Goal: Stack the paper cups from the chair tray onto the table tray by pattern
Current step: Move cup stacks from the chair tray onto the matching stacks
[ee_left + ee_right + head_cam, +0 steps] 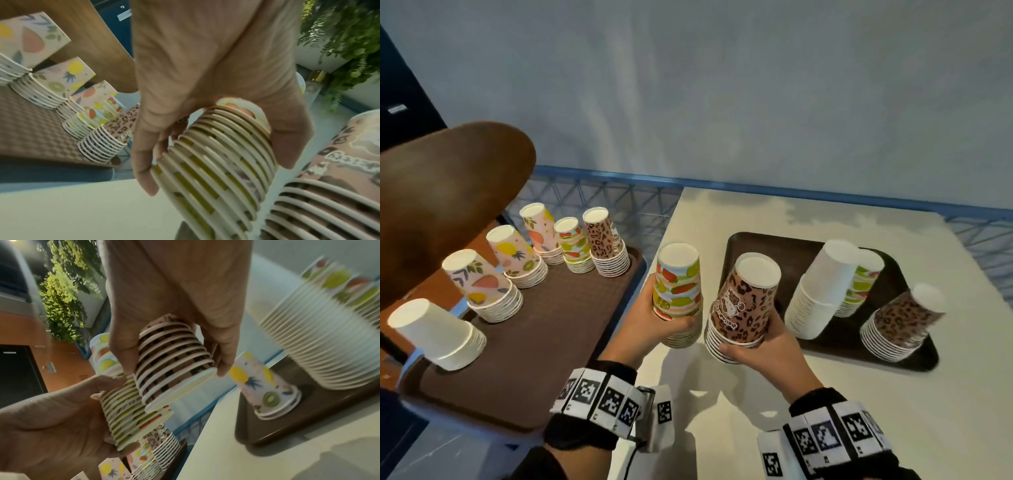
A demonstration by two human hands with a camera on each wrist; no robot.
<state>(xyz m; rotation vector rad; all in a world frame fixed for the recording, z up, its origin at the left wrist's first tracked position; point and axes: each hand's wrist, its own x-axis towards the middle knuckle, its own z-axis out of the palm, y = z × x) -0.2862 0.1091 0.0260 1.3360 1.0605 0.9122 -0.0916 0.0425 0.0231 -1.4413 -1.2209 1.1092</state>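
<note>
Between the 2 trays, 1 nested stack in each hand.
My left hand (654, 318) wraps the striped fruit stack (677, 291); my right hand (760, 346) curls round the leopard stack (744, 305). Next, I judge, each goes to its matching stack on the table tray (736, 246) at 2 o'clock. Thin tapered paper, ridged rolled rims.

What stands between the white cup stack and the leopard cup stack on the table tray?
In the head view, a striped fruit-pattern stack, partly hidden behind the white stack; leopard stack at right.
</note>
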